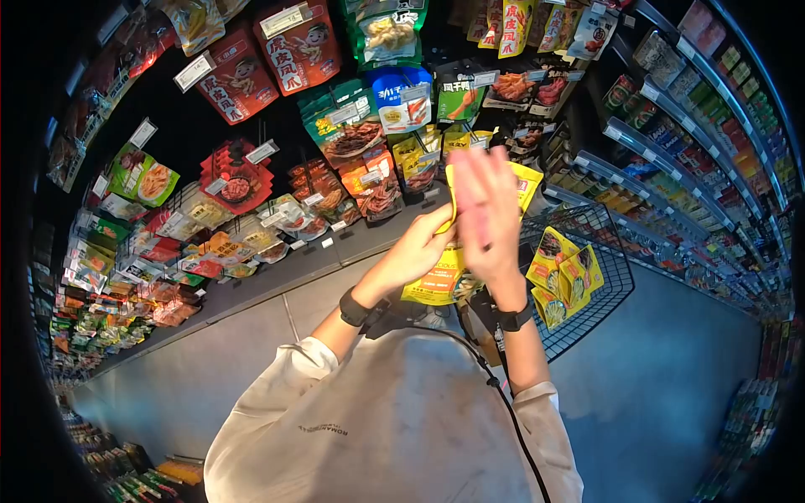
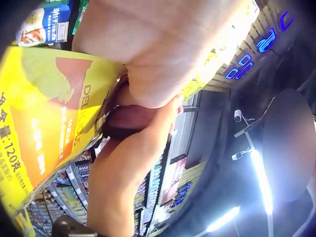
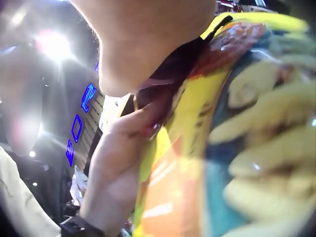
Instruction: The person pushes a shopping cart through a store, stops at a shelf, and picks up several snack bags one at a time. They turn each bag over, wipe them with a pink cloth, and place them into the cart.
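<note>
Both hands meet at a yellow snack bag in front of the body. My left hand grips it from the left side; in the left wrist view its heel sits beside the printed yellow and orange snack bag. My right hand is on the bag's upper part, its fingers blurred and pointing away from the body. A yellow corner shows right of these fingers. In the right wrist view, the snack bag bulges close to the lens with pale shapes on its front. Palms and wrists hide where the fingertips sit.
Right of the hands is a black wire basket with several yellow bags in it. Hanging snack pouches line the display ahead. Shelves of packaged goods curve round at the right. Grey floor lies below.
</note>
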Tool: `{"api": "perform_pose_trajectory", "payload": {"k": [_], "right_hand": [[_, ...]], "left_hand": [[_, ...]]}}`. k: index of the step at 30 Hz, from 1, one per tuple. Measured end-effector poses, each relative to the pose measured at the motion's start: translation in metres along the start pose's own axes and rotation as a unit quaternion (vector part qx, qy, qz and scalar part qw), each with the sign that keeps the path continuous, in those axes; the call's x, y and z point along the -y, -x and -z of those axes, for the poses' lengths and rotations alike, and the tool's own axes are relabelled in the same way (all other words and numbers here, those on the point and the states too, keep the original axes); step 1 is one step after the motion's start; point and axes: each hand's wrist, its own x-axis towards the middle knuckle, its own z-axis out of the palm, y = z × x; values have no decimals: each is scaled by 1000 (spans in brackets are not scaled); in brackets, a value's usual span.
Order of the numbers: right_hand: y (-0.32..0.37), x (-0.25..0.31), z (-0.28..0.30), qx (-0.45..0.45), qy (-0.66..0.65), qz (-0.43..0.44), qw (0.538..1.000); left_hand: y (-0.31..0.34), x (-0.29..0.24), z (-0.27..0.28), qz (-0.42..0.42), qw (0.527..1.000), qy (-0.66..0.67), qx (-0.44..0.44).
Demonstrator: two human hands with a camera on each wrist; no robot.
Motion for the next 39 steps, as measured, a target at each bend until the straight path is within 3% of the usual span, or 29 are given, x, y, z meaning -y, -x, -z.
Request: {"api": "perform_pose_trajectory", "payload": {"k": [2, 3, 5, 7, 9, 10, 12, 15, 18, 19, 20, 21, 22, 23, 25, 26, 28, 29, 32, 35, 37, 39], "right_hand": [[4, -24, 2, -74, -2, -91, 993], [3, -29, 4, -110, 5, -157, 981], [10, -23, 3, -120, -55, -173, 976], [28, -7, -11, -17, -35, -103, 994], [40, 19, -10, 128, 3, -7, 992], [39, 19, -9, 133, 10, 2, 991], [39, 15, -9, 142, 24, 8, 990], [31, -26, -14, -61, -18, -145, 987], [35, -27, -14, -86, -11, -165, 983], [36, -22, -6, 14, 6, -59, 998], [41, -6, -3, 86, 14, -28, 996], [42, 12, 3, 159, 23, 6, 987], [44, 13, 7, 194, 23, 5, 981], [43, -1, 4, 125, 13, -27, 992], [41, -33, 0, -8, -10, -99, 995], [39, -37, 8, -70, -81, -208, 972], [40, -47, 10, -8, -220, -245, 944], [50, -58, 12, -7, -379, -297, 876], [76, -70, 23, 11, -455, -300, 838], [86, -62, 26, -57, -563, -379, 732], [88, -63, 24, -73, -521, -360, 771], [77, -57, 36, -69, -455, -350, 816]], "left_hand": [[-2, -14, -10, -102, 994, -38, -32], [-5, -14, -14, -101, 993, -11, -53], [-12, -13, -20, -100, 990, 39, -93], [-26, 1, -21, -36, 974, 71, -210], [-32, -11, -10, -25, 949, 148, -279], [-37, -14, -10, -46, 926, 197, -319], [-36, 5, -7, -12, 935, 181, -306], [-36, -2, -24, 20, 921, 282, -266], [-41, 1, -26, 15, 919, 296, -259], [-46, 0, -24, 11, 915, 302, -268], [-51, 0, -17, 23, 890, 348, -294], [-54, -2, -6, -19, 891, 372, -259], [-54, -3, -4, -13, 891, 346, -294], [-53, -4, -4, -4, 890, 317, -329], [-48, 0, -8, 14, 880, 405, -247], [-46, -2, -12, 21, 883, 396, -253], [-48, -5, -12, 30, 888, 385, -250], [-49, -6, -9, 36, 890, 383, -244], [-47, -6, -5, 75, 895, 377, -227], [-51, -8, -6, 105, 904, 350, -223], [-55, -1, -2, 68, 925, 308, -213], [-59, 28, -7, -14, 942, 116, -315]]}}
